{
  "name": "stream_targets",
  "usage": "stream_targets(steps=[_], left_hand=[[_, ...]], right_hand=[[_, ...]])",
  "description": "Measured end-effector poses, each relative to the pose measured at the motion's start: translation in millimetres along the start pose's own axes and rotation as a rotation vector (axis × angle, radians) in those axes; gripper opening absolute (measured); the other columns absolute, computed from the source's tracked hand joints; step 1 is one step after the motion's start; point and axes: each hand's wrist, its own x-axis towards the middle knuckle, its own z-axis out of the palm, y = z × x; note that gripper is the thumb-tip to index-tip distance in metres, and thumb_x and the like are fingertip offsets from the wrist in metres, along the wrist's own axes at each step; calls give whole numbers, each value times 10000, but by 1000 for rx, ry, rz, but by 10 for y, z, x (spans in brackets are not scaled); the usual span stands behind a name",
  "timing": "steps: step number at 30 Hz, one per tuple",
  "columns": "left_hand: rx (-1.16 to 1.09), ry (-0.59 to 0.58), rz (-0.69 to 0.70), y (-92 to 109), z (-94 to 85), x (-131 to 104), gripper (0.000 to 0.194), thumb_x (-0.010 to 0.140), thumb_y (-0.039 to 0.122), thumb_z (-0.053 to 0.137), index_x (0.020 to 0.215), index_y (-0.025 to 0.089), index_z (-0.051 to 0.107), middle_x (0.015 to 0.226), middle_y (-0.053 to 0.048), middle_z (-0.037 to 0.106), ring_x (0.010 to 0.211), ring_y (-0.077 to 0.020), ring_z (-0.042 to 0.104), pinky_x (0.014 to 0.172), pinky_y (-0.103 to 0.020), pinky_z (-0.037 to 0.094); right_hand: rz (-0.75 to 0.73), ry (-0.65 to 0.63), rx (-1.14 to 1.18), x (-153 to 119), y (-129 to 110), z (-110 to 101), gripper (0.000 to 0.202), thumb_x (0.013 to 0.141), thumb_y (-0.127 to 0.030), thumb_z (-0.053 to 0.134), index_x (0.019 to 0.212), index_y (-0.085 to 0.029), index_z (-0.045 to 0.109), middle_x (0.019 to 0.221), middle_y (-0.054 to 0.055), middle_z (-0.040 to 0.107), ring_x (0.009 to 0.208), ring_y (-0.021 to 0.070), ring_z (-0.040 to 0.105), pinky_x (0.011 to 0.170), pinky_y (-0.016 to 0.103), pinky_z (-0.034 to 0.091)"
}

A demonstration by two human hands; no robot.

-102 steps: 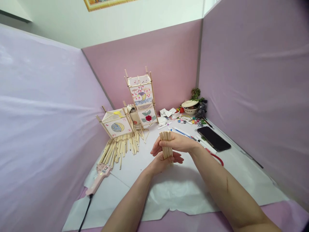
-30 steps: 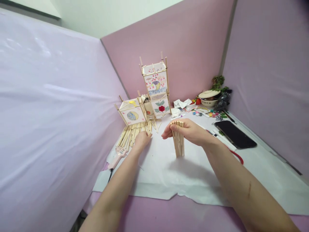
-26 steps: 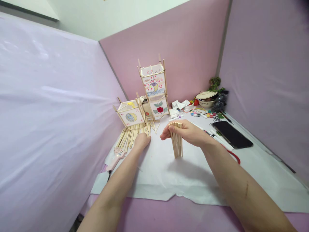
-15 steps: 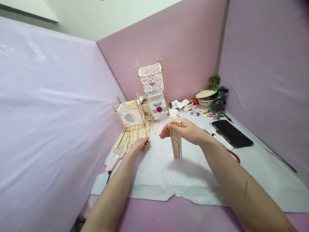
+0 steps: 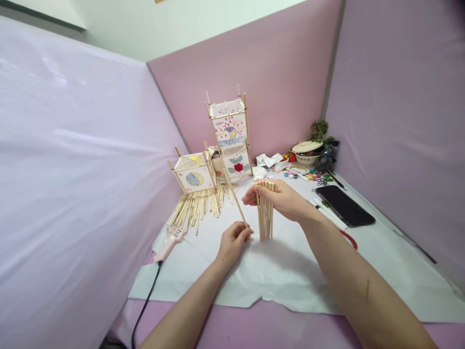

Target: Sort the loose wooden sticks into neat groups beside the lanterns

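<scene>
Between the hands, right [image 5: 281, 198] gripping, stands the stick bundle [image 5: 266, 213]; left [image 5: 234, 242] pinches one stick [image 5: 236, 201].

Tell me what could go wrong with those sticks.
The bundle stands on end, gripped only near its top by the right hand; it could splay or topple if that grip loosens.
The long stick in the left hand slants up and might knock the bundle if swung.
The pink tool's cord hangs over the near edge, so a snag might drag it.
</scene>
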Motion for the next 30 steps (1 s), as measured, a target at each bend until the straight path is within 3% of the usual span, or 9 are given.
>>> stream_targets(steps=[5, 12, 17, 27, 30], left_hand=[[213, -59, 65, -55, -28, -15, 117, 828, 212, 546, 842, 183, 658, 886, -29, 679, 804, -162, 597, 763, -267, 452], [302, -174, 114, -71, -9, -39, 139, 837, 188, 550, 863, 206, 686, 876, -9, 705, 833, -171, 629, 809, -273, 459], [336, -154, 124, -58, -13, -46, 146, 832, 178, 555, 864, 210, 693, 895, -7, 708, 844, -172, 629, 814, -274, 456], [410, -142, 99, -28, 30, -44, 117, 804, 195, 581, 830, 190, 695, 792, -19, 683, 725, -169, 600, 698, -273, 449], [381, -135, 103, -28, 36, -28, 129, 790, 194, 598, 877, 187, 693, 853, -32, 686, 770, -179, 609, 730, -283, 458]], right_hand=[[-1, 73, -65, 10, -9, 18, 320, 874, -457, 589, 910, -160, 703, 965, 76, 696, 889, 185, 659, 846, 367, 544], [-6, 35, -126, -13, -31, 51, 301, 891, -441, 575, 939, -175, 707, 998, 76, 702, 938, 191, 656, 899, 374, 514], [11, -9, 6, -13, -28, 86, 294, 873, -443, 610, 953, -169, 682, 978, 82, 717, 897, 204, 690, 873, 379, 532], [18, 2, 40, -19, -41, 111, 302, 839, -422, 656, 946, -140, 670, 905, 88, 727, 842, 208, 704, 840, 375, 544], [26, 15, 50, -15, -53, 119, 307, 810, -437, 677, 890, -141, 669, 839, 73, 726, 814, 206, 703, 829, 383, 548]])
